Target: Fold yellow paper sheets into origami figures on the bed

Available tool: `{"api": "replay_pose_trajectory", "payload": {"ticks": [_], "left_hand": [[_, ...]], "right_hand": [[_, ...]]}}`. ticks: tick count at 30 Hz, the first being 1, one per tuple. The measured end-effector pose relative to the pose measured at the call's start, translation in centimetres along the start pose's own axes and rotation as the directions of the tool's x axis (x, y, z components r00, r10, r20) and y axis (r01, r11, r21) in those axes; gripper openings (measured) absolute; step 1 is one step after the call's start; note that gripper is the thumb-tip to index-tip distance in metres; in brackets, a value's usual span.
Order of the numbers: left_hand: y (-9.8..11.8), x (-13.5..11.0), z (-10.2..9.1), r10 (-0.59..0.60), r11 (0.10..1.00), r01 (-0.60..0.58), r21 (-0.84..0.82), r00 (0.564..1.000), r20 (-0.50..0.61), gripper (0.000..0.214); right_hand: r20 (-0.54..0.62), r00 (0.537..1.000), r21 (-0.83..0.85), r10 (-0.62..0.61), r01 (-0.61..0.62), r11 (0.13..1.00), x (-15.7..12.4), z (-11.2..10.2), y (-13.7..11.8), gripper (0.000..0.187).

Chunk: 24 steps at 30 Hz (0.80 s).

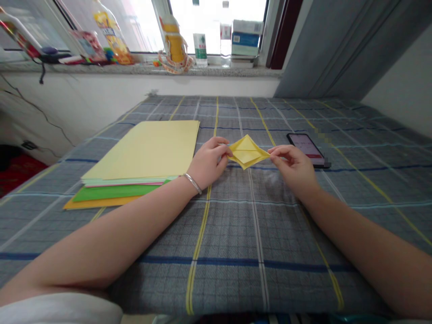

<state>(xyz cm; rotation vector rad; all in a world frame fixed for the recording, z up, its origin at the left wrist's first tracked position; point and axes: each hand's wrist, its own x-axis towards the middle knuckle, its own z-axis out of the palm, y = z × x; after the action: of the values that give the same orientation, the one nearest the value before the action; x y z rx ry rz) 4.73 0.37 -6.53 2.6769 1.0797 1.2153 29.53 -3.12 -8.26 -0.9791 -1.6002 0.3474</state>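
Observation:
A small folded piece of yellow paper (247, 152) shaped like a diamond is held up just above the plaid bedspread. My left hand (209, 162) pinches its left corner between thumb and fingers, and my right hand (290, 164) pinches its right corner. Layered flaps show on its upper face. A stack of coloured paper sheets (141, 153) lies to the left of my left hand, pale yellow on top, with pink, green and orange sheets below. A silver bangle (192, 183) circles my left wrist.
A smartphone (308, 150) with a lit screen lies just beyond my right hand. The grey plaid bedspread (219, 234) runs to a white wall. On the windowsill at the back stand bottles (200, 50), a box stack (245, 38) and packets. A grey curtain hangs at the right.

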Motion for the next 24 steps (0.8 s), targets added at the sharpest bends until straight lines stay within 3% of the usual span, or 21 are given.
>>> {"api": "replay_pose_trajectory", "payload": {"ticks": [5,10,16,24], "left_hand": [[-0.3,0.0,0.0,-0.052,0.995,0.040,0.096,0.990,0.131,0.013],[-0.1,0.1,-0.2,-0.124,0.985,0.097,0.145,0.973,0.197,0.013],[-0.3,0.1,0.1,-0.297,0.946,0.314,-0.085,0.940,0.170,0.011],[-0.7,-0.1,0.5,-0.366,0.874,0.420,-0.243,0.900,0.238,0.017]], "right_hand": [[-0.010,0.997,0.098,0.080,-0.078,0.992,0.1,0.0,0.7,0.004],[-0.002,0.945,0.309,0.328,-0.311,0.899,0.5,-0.3,0.9,0.013],[-0.026,0.867,0.452,0.497,-0.433,0.780,0.9,-1.1,1.4,0.015],[-0.022,0.790,0.428,0.613,-0.547,0.720,0.9,-1.8,1.8,0.012]]}}
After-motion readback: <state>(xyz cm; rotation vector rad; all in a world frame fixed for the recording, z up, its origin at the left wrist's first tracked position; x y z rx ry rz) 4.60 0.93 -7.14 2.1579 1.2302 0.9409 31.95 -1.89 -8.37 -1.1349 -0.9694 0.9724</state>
